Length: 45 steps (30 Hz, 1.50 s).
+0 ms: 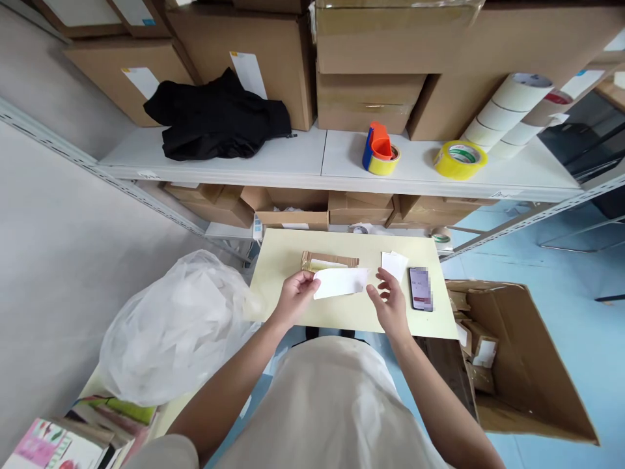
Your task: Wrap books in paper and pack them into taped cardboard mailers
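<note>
Pinched at its left end by my left hand (297, 295) is a white paper slip (340, 283), held above the pale yellow table (278, 247). My right hand (390, 303) is just off the slip's right end, thumb and fingers apart, with nothing seen in it. Behind the slip lies a small brown cardboard box (332, 258), partly hidden by it. White paper sheets (393, 263) rest on the table beyond my right fingers. To their right is a phone (420, 288) with its screen lit.
A shelf above the table bears a tape dispenser (381, 151), a yellow tape roll (460, 160) and a black garment (219, 117). At right stands a large open carton (532, 365) with small boxes inside. A translucent plastic bag (176, 326) bulges at left.
</note>
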Tool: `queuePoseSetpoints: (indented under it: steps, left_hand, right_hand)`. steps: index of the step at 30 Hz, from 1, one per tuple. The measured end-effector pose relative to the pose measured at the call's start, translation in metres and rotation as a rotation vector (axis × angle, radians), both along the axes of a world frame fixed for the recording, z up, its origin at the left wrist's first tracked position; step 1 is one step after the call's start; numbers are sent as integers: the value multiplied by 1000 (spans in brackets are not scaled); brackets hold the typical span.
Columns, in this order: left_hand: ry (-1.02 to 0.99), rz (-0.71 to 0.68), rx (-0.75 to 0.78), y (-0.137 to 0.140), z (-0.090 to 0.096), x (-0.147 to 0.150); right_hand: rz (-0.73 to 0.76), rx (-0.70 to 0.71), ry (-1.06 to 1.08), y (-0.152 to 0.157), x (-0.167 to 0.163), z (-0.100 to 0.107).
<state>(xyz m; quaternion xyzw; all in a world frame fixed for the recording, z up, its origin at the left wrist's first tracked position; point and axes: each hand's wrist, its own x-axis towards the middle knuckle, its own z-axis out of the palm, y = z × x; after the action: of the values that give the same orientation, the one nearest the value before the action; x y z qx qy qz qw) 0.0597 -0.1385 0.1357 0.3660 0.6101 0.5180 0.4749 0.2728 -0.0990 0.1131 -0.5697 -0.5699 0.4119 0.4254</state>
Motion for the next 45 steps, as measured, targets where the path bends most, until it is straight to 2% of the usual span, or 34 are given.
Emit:
queuePoseSetpoints:
  steps: [4,7,10,12,15,19,24,30,40,45]
  left_hand:
    - [-117,1,-98,-12,-12,6]
    - [-128,14,-203,-25,-31,7]
    - [13,49,-303,-33,-51,2]
    - [165,48,-292,-32,-62,-5]
    - [318,-18,-236,-20,-74,-18]
    - [392,-80,-213,11,-89,-34]
    - [441,-22,-227,48,-106,-45]
    - [667,-51,-261,61,-106,-49]
    - [887,-78,-423,68,-100,-42]
    - [985,-81,-512,67,-95,-56]
  right_hand:
    - [130,-221,218,3,5,-14]
    - [126,-301,254,-9,5,-24]
    - [104,-355,223,-22,2,-37]
    - [83,-385,189,-26,-2,-48]
    - [39,-395,119,-19,-13,-64]
    - [2,-356,2,7,-26,-79]
    - [-24,-294,-175,37,-39,-88]
    - [-5,-284,-395,51,-47,-91]
    - [47,-296,-718,51,-61,-90]
    - [67,-187,-829,47,-55,-92]
